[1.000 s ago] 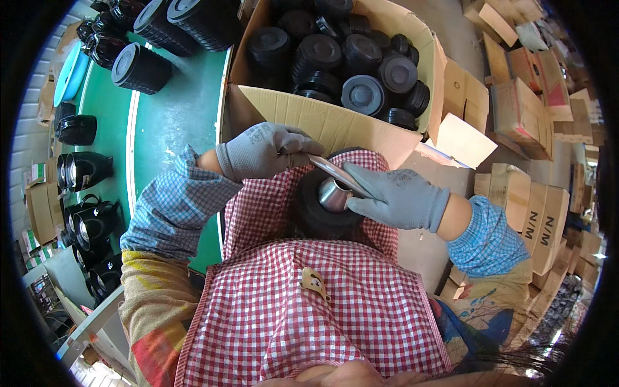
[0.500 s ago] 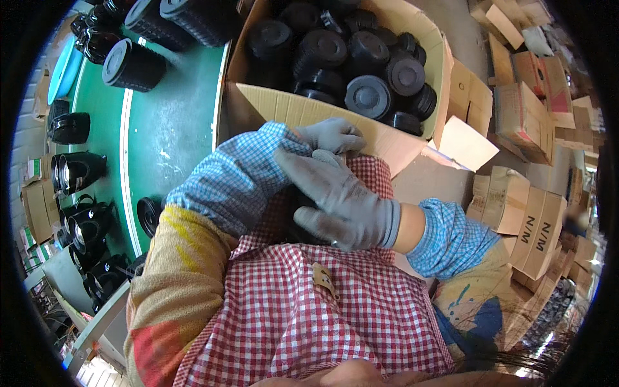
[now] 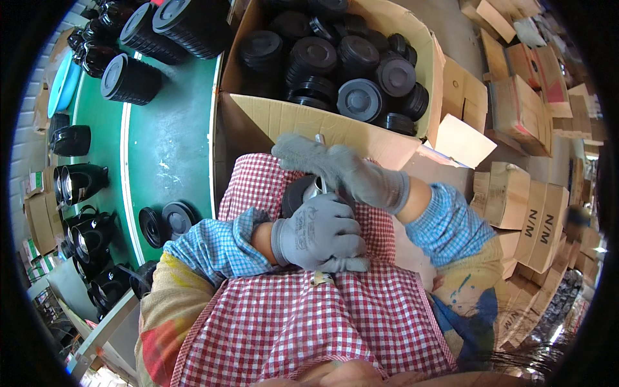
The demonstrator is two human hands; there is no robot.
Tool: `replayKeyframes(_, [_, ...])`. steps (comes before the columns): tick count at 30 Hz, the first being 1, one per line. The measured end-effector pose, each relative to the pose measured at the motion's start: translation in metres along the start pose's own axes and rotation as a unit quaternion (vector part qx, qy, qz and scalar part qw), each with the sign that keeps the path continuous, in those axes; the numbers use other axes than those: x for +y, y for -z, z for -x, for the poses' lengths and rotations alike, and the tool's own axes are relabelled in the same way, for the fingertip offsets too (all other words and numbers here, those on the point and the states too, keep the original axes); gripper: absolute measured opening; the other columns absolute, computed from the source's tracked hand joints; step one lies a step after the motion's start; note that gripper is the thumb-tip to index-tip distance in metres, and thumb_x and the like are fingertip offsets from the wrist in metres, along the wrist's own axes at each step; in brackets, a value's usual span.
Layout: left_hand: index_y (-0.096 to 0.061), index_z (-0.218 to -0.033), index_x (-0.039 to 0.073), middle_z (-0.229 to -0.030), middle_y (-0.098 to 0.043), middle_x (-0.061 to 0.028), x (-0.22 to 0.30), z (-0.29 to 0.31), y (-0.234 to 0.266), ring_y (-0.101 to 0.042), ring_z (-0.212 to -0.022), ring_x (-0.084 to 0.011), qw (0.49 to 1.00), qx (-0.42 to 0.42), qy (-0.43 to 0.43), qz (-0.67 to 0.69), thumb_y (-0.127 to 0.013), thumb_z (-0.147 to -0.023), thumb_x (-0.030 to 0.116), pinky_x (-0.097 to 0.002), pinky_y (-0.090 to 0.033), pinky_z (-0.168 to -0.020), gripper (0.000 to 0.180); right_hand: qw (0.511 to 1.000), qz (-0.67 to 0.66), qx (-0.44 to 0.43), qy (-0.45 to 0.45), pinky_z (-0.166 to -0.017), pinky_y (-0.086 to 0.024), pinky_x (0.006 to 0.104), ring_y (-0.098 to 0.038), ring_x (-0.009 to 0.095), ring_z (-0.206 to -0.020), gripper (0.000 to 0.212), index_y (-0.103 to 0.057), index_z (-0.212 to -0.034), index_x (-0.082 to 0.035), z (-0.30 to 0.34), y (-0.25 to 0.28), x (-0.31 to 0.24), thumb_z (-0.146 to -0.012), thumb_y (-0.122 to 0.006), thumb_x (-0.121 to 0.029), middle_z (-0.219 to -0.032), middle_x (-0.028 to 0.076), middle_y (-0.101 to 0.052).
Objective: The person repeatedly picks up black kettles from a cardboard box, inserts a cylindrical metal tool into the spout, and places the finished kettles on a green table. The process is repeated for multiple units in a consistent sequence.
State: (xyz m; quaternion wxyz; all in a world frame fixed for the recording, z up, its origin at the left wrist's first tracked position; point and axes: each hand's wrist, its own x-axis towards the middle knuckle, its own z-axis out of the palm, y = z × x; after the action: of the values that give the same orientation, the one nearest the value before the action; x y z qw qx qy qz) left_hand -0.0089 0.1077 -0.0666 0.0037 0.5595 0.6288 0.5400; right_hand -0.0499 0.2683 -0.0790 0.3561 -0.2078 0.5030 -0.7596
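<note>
Slim metal rod lay over my lap, long axis running nearly straight away from my body; its far tip showed past the upper edge of my right hand, its near end met the top of my left hand. Beside it, on the left, a silver cup-shaped piece showed in part, over a round black piece resting on the red checked apron. Neither hand could be called clearly nearer: left sat at the near end, close to my chest; right crossed over the middle, farther out. Left forearm came in low from the left, almost level, back of the glove up, fingers curled inward; whether they gripped the rod I could not tell, palm side hidden. Right forearm slanted in from the right, fingers reaching left, fairly straight and laid together across the rod; pinch or mere cover, could not tell. Beyond both hands, well apart from the rod: an open cardboard box of black lids. To the left, a green table, two black discs near its edge.
</note>
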Motion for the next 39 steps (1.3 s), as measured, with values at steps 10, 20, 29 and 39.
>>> replayKeyframes(10, [-0.074, -0.091, 0.002, -0.077, -0.071, -0.0080, -0.034, 0.035, 0.033, -0.067, -0.074, -0.0222, 0.926, 0.081, -0.023, 0.367, -0.074, -0.093, 0.027, -0.0425, -0.053, -0.078, 0.026, 0.781, 0.600, 0.160, 0.067, -0.082, -0.049, 0.0421, -0.065, 0.029, -0.085, 0.049, -0.067, -0.099, -0.014, 0.053, 0.024, 0.026, -0.092, -0.058, -0.061, -0.087, 0.009, -0.069])
replayKeyframes(20, [-0.038, -0.148, -0.006, -0.132, -0.058, -0.0283, 0.045, -0.036, 0.106, -0.065, -0.111, -0.0402, 0.905, -0.178, 0.372, -0.108, -0.070, -0.089, 0.017, -0.0463, -0.051, -0.099, 0.071, 0.769, 0.623, -0.005, -0.145, -0.081, -0.052, 0.0452, -0.069, 0.033, -0.090, 0.065, -0.070, -0.096, -0.013, 0.039, 0.040, -0.007, -0.086, -0.055, -0.076, -0.090, 0.012, -0.071])
replayKeyframes(29, [-0.068, -0.119, 0.004, -0.093, -0.072, -0.0162, -0.043, -0.009, 0.082, -0.072, -0.086, -0.0325, 0.826, -0.339, 0.449, -0.041, -0.065, -0.096, 0.037, -0.0425, -0.057, -0.079, 0.040, 0.770, 0.604, 0.112, -0.171, -0.073, -0.055, 0.0484, -0.072, 0.036, -0.086, 0.069, -0.067, -0.110, -0.010, 0.058, 0.003, -0.002, -0.094, -0.045, -0.073, -0.087, 0.018, -0.071])
replayKeyframes(39, [-0.067, -0.116, 0.003, -0.096, -0.071, -0.0203, -0.050, -0.009, 0.089, -0.070, -0.090, -0.0375, 0.839, -0.337, 0.428, -0.009, -0.052, -0.104, 0.038, -0.0456, -0.056, -0.080, 0.040, 0.892, 0.445, -0.045, 0.070, -0.117, -0.036, 0.0488, -0.040, 0.039, -0.144, 0.083, -0.039, -0.155, -0.011, 0.020, 0.076, 0.010, -0.090, -0.065, -0.056, -0.156, 0.027, -0.039])
